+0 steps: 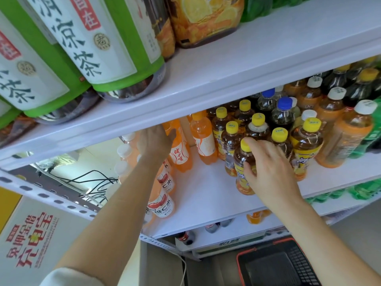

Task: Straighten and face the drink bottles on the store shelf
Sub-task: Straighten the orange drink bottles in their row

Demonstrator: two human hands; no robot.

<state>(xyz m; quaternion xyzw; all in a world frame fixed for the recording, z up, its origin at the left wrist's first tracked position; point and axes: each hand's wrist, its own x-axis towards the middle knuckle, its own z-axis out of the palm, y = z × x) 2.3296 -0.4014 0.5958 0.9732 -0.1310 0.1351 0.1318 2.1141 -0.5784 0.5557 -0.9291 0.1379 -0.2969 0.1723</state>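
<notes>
On the white middle shelf (206,195) stand several small drink bottles. My right hand (270,168) is wrapped around a yellow-capped tea bottle (242,162) at the front of its group. My left hand (154,141) reaches deep under the upper shelf, its fingers against an orange soda bottle (181,151) with a white and red label. A second orange soda bottle (203,139) stands just right of it. Whether the left hand grips the bottle is hidden by the hand itself.
Behind the held bottle stand more yellow-capped tea bottles (305,145), blue-capped bottles (283,112) and white-capped orange bottles (346,137). Vitamin drink bottles (162,203) line the left edge. Large green-labelled tea bottles (99,42) sit on the upper shelf (247,65). A shopping basket (278,265) rests below.
</notes>
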